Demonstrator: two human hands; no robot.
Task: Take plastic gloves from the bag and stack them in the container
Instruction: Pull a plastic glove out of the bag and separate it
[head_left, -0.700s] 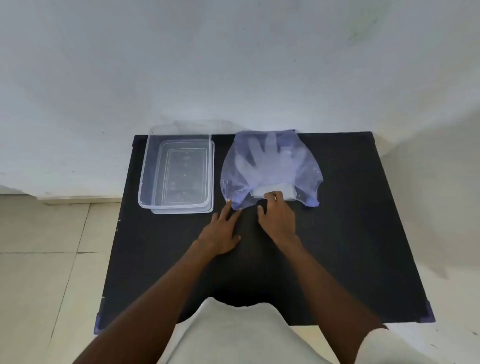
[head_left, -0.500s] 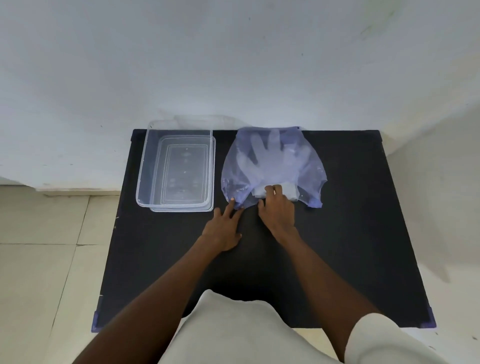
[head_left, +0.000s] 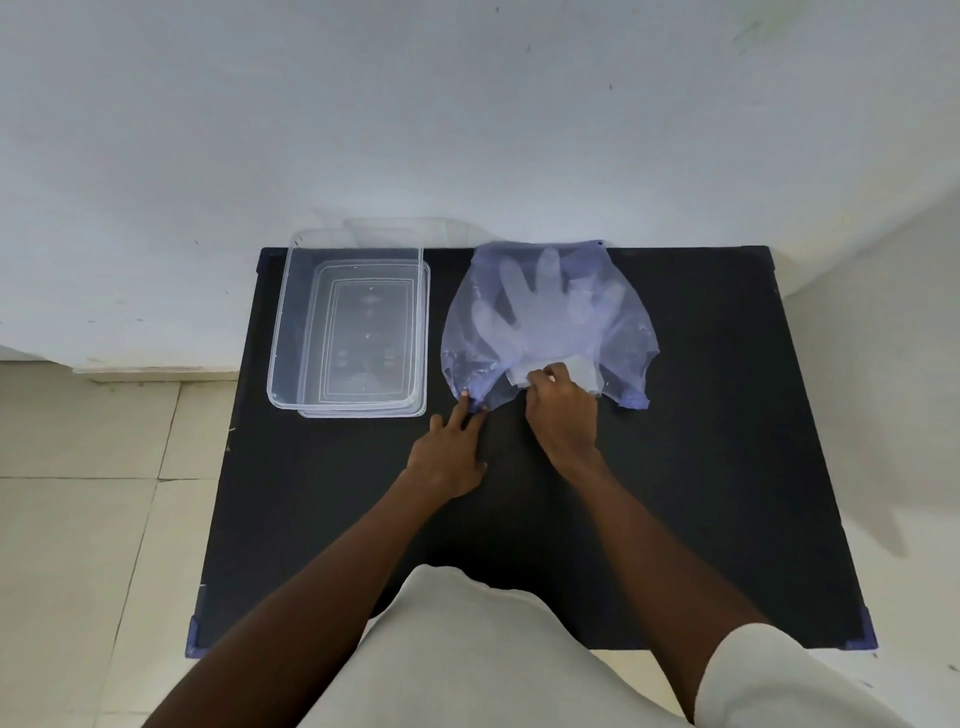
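First step of the task, judging by an empty clear plastic container (head_left: 291, 332): drawing a glove out of the bag. Right hand (head_left: 563, 413) curled at the mouth of the translucent purple bag (head_left: 631, 332), thumb and forefingers pinched on the white cuff edge of the plastic gloves (head_left: 540, 312) poking out there. Left hand (head_left: 449, 452) just to the left of the right one, flat and mostly open on the black table (head_left: 727, 441), two fingertips (head_left: 464, 397) pressing down the bag's near-left corner; nothing gripped, only pinned. Gloves lying beyond the right hand, inside the bag, fingers splayed and pointing away toward the wall; cannot tell how many in the stack. Container well to the left of the left hand and a little beyond it, apart from the bag, seemingly resting on its lid.

Next, probably: a steady pull of the cuff back toward the body while holding the bag corner down, so the film does not drag along. Then a carry leftward over the left hand and a flat lay into the container. Thin plastic likely to cling and bring more than one.
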